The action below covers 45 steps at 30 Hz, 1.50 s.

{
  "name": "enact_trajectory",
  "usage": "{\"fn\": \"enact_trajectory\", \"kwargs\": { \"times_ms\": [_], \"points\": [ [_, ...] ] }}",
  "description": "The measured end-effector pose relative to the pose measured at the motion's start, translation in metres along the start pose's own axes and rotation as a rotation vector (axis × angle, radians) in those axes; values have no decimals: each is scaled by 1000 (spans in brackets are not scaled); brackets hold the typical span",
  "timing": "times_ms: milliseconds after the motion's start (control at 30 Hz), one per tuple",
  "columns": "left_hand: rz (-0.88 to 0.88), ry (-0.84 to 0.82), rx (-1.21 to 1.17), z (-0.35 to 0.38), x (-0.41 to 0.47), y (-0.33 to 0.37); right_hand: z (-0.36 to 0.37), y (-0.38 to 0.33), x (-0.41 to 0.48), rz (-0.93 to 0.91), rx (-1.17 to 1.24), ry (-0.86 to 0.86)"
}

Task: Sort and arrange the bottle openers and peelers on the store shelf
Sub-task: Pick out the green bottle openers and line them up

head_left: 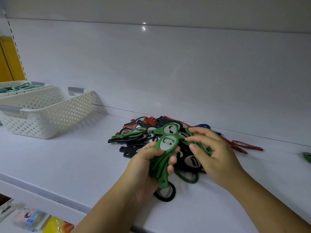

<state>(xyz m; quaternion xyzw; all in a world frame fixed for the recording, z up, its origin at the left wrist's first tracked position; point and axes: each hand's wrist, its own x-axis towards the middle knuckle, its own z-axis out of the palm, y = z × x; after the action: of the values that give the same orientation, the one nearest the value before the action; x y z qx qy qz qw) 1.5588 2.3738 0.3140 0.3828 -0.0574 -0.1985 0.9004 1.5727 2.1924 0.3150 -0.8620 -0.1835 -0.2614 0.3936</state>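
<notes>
A heap of black, red and green bottle openers (139,132) lies in the middle of the white shelf (67,158). My left hand (144,169) grips a stack of green bottle openers (165,148) by their handles, heads pointing up and away. My right hand (213,153) reaches into the heap beside it, fingers curled round another green opener (202,147). A black opener (165,192) lies under my left hand, and one with a metal insert (191,161) sits between my hands. Red openers (242,145) and a blue one (202,126) trail off to the right.
Two white perforated baskets stand at the left: the near one (55,115), and behind it one (15,89) holding pale green items. A green opener (307,156) lies at the right edge. Packaged goods (30,217) show on the shelf below.
</notes>
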Motion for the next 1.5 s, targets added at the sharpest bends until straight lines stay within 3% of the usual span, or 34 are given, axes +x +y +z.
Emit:
{"fn": "enact_trajectory", "kwargs": {
  "times_ms": [100, 233, 300, 367, 533, 700, 833, 933, 1000, 1067, 1267, 1433, 1500],
  "points": [
    [32, 19, -148, 0, 3, 2, 5, 3, 5, -17, -232, 7],
    [43, 31, -256, -4, 5, 3, 19, 0, 6, -35, -571, -317],
    [34, 16, -277, -4, 4, 3, 24, -1, 7, -40, -640, -424],
    [33, 12, -274, -4, 4, 3, 26, -1, 7, -40, -609, -426],
    [9, 18, -235, -4, 5, 2, 26, 7, 11, -193, -513, -65],
    [-8, 19, -206, 0, 3, 1, 7, 1, 14, -73, -181, 320],
    [-33, 83, -193, 4, 1, 1, -6, -14, 11, -24, 213, 408],
    [10, 183, -210, 3, 4, -2, -3, -36, -1, -216, 285, 295],
    [41, 159, -171, 1, 6, -5, 7, -44, -9, -382, 180, 164],
    [56, 128, -87, 1, 4, -3, 14, -46, -12, -423, 112, 27],
    [149, 103, 28, 1, 2, -4, 15, -44, -17, -362, 74, -160],
    [316, 93, 222, 4, -4, -5, 7, -43, -14, -73, 108, -38],
    [356, 113, 275, 4, -5, -7, 2, -41, -14, 49, 59, -142]
  ]
}}
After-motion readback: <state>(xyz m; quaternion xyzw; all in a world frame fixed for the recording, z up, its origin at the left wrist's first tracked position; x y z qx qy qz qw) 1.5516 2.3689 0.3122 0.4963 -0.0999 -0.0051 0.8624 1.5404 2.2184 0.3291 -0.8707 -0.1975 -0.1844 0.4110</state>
